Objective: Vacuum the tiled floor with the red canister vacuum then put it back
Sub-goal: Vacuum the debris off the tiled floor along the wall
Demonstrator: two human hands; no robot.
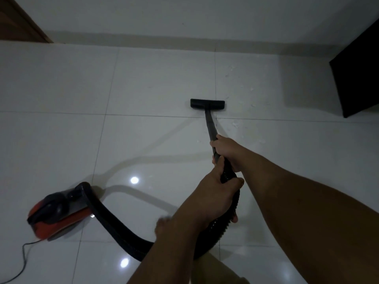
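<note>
The red canister vacuum sits on the white tiled floor at the lower left. Its black ribbed hose curves right and up to my hands. My left hand grips the hose just below the wand. My right hand holds the black wand farther up. The flat black floor nozzle rests on the tiles ahead of me, near a tile joint. Small pale specks lie on the floor to the right of the nozzle.
A wall with a beige skirting runs across the back. Dark furniture stands at the right. A brown door frame is at the top left. The vacuum's power cord trails off at the lower left. My foot is under my left arm.
</note>
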